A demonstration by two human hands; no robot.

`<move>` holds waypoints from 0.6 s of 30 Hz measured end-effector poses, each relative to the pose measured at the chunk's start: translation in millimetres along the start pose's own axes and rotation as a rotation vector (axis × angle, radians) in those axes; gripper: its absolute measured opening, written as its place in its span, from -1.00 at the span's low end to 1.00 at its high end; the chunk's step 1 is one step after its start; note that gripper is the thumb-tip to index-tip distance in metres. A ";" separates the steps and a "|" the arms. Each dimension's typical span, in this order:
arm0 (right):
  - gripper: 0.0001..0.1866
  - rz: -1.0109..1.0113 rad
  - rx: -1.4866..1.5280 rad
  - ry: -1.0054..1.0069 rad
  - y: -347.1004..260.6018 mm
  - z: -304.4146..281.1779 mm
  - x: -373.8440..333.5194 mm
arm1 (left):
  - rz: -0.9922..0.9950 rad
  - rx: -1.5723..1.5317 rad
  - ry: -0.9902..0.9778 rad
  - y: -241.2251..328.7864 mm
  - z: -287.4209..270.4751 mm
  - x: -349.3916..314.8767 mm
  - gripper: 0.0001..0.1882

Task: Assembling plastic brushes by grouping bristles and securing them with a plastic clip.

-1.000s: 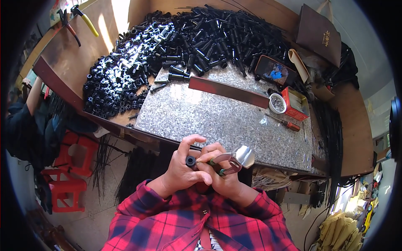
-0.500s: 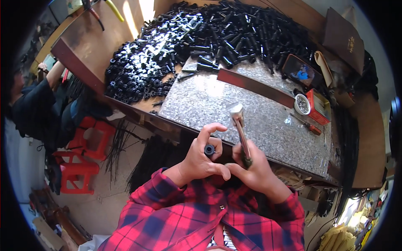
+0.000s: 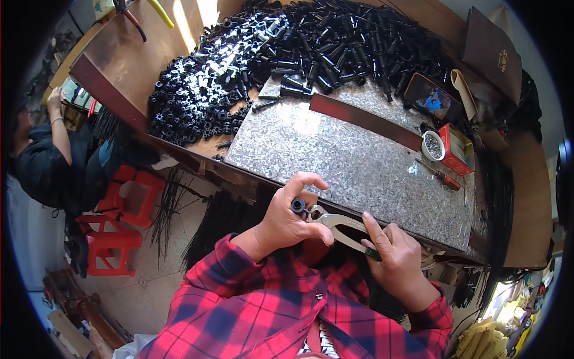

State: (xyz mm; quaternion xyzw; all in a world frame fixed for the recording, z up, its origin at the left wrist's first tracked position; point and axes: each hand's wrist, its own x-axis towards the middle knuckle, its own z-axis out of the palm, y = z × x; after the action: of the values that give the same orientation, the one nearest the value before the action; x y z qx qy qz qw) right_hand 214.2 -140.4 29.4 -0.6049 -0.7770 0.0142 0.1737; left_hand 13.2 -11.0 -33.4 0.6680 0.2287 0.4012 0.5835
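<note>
Black and short, a small plastic tube-shaped part (image 3: pixel 298 205) sits pinched in the left hand (image 3: pixel 287 220) at lower centre of the frame, just below the near edge of the speckled grey stone slab (image 3: pixel 359 161). The thumb and curled fingers close around it, while the index finger arches over the top. The right hand (image 3: pixel 394 257), further right and slightly lower, wraps its fingers shut on the green-tipped handles of a pair of silver metal pliers (image 3: pixel 341 227).

The plier head meets the part at the left hand, so the step in hand looks like crimping or trimming one end of the piece. Whether the plier tips are already biting cannot be told, since the thumb hides the contact. The next move seems to call for a firm squeeze with the left hand steadying the part.

The part's open end faces up toward the camera, its long axis running roughly toward the viewer. The pliers lie along a slant from centre down to the lower right.

Across the top of the frame spreads a large heap of similar black parts (image 3: pixel 287 54).
</note>
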 end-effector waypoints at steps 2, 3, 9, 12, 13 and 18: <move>-0.30 0.002 -0.009 0.010 -0.4 2.0 -2.0 | 0.010 0.045 -0.025 -0.4 -0.6 0.1 -0.14; -0.29 0.009 -0.039 0.020 -0.8 2.8 -2.7 | 0.011 0.046 -0.024 0.7 1.3 0.0 -0.14; -0.31 -0.005 -0.125 0.075 -0.1 -2.1 -0.1 | 0.023 0.070 0.035 0.7 10.7 -0.6 -0.08; -0.32 -0.005 -0.147 0.058 0.9 -4.9 -0.1 | 0.088 0.140 0.055 -0.5 13.1 -1.2 -0.07; -0.33 -0.006 -0.151 0.043 1.3 -5.3 -0.5 | 0.056 0.131 0.046 1.8 12.4 -1.7 -0.07; -0.34 -0.014 -0.149 0.006 2.2 -6.6 -1.4 | 0.014 0.133 0.036 4.7 13.3 -1.6 -0.07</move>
State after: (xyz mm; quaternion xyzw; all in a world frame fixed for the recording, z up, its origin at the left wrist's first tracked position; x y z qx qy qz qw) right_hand 218.5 -142.3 34.7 -0.6109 -0.7795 -0.0463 0.1307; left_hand 22.2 -21.1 -29.2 0.6997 0.2604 0.4011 0.5308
